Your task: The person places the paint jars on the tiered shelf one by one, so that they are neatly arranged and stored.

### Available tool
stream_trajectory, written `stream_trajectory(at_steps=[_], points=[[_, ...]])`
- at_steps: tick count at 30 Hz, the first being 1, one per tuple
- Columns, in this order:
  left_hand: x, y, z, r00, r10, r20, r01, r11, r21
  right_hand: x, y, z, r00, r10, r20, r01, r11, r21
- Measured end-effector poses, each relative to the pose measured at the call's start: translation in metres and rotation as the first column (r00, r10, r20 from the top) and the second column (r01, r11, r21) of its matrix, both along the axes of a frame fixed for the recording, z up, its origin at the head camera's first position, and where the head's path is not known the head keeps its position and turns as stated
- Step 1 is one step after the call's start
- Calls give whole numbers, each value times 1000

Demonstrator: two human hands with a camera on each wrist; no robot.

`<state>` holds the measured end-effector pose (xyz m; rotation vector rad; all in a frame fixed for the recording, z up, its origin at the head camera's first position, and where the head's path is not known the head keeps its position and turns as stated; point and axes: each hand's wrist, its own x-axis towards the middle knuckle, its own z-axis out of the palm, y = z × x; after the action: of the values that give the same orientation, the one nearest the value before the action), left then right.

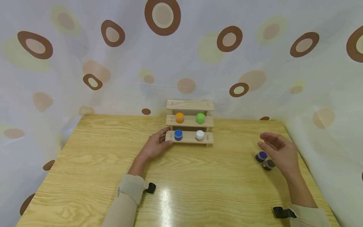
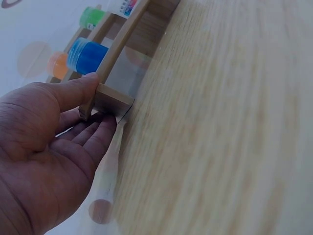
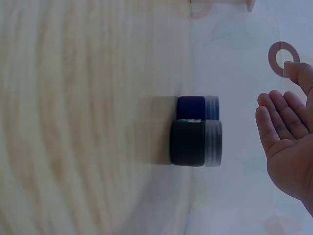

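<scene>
A three-tier wooden rack (image 1: 189, 136) stands at the table's back edge. My left hand (image 1: 155, 145) holds the left end of its lowest step, thumb at the front edge and fingers curled round the end (image 2: 49, 142). That step carries a blue paint jar (image 1: 178, 135) and a white paint jar (image 1: 199, 135). An orange jar (image 1: 179, 118) and a green jar (image 1: 200, 118) stand on the middle step. My right hand (image 1: 280, 154) hovers with nothing in it, above a purple paint jar (image 1: 261, 156) and a black paint jar (image 3: 188, 143) standing side by side.
The wood-grain table (image 1: 181, 176) reflects a bright glare near its front. A patterned cloth (image 1: 187, 63) hangs behind the table and along its sides. The top step (image 1: 190, 105) of the rack stands close against the cloth.
</scene>
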<state>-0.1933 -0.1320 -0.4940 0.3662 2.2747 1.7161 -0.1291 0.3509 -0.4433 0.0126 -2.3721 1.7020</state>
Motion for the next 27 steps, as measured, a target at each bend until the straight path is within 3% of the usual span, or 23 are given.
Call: stream_trajectory(at_steps=[4, 14, 27], points=[[1, -1, 0, 1000, 1, -2, -1, 1000, -9, 3, 4, -9, 999, -13, 30, 9, 992, 123], [0, 0, -1, 1000, -3, -3, 3, 1000, 0, 9, 12, -17, 991, 72, 117, -102, 956, 274], [0, 1, 1, 1000, -7, -3, 7, 1000, 18, 14, 16, -19, 975, 68, 211, -142, 924, 356]])
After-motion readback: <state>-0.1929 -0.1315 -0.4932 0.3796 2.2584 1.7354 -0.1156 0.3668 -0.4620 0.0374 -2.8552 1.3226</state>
